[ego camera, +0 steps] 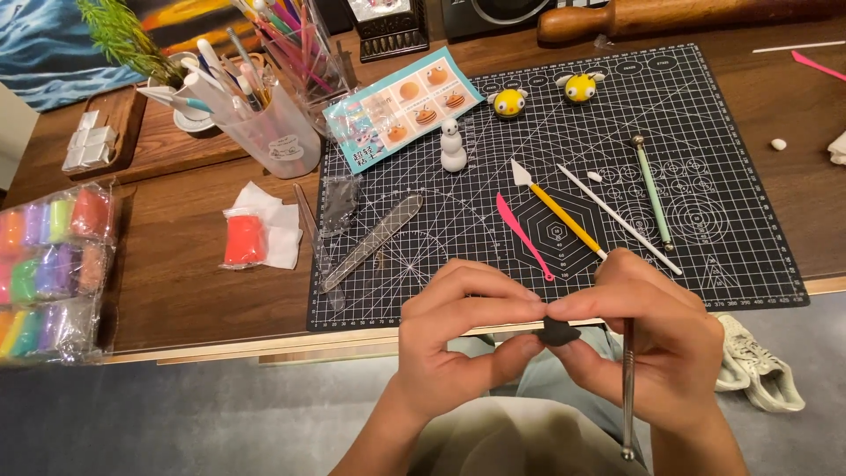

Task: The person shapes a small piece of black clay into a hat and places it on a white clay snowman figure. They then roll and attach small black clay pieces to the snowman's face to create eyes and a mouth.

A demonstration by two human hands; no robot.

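Pinching a small lump of black clay (558, 332): left hand (458, 330) and right hand (656, 339), fingertips meeting on it from both sides, below the front edge of the desk (176, 264) and above the person's lap.

Right hand also closed on a metal tool (627, 388), which runs straight down out of the fist to a small ball tip.

On the black cutting mat (758, 264), from left:
- clear flat blade (374, 240), lying aslant near the mat's left edge
- small dark clay wrapper (339, 204), just above the blade
- white snowman figure (453, 145), upright
- pink shaping tool (522, 234)
- yellow-handled knife tool (560, 211), beside the pink one
- white stick (619, 219)
- green-handled ball tool (653, 189)
- two yellow bee figures (509, 102), (580, 86), near the far edge
- instruction card (401, 104), partly overhanging the mat's top left corner

On the bare desk, left of the mat:
- orange clay block (243, 240) on white wrap
- bagged clay blocks (53, 269), many colours, at the left edge
- clear tub of tools (264, 132)
- small potted plant (132, 40)

Far edge: wooden rolling pin (670, 16).

Floor, right: pale shoe (758, 361).
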